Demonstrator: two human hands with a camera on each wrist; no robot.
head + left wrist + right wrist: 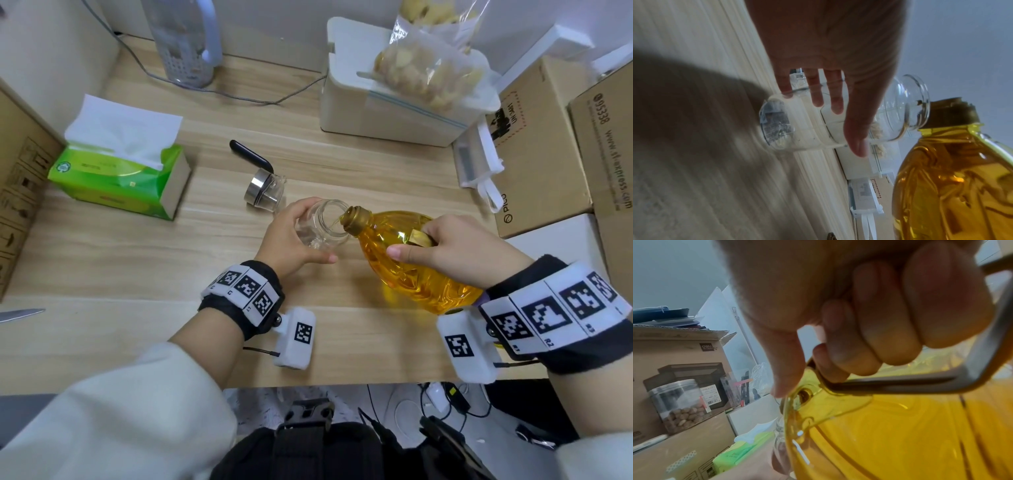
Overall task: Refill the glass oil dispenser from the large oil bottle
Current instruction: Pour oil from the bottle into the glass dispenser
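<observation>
A clear glass oil dispenser [325, 222] [838, 116] stands uncapped on the wooden table [137, 274]. My left hand [291, 236] [828, 65] wraps around its body, thumb at the near side. The large bottle of yellow oil [411, 267] [953, 178] [900, 426] is tilted left, its gold neck [356, 219] at the dispenser's mouth. A thin stream of oil runs into the glass. My right hand [459, 246] [869, 321] grips the bottle's handle [941, 384], thumb lying on the bottle's shoulder.
The dispenser's metal lid with black handle [260, 178] lies just behind the glass. A green tissue box [120, 171] sits at the left, a white box [394, 106] with a bagged food at the back, and cardboard boxes [548, 144] at the right. A cable crosses the back.
</observation>
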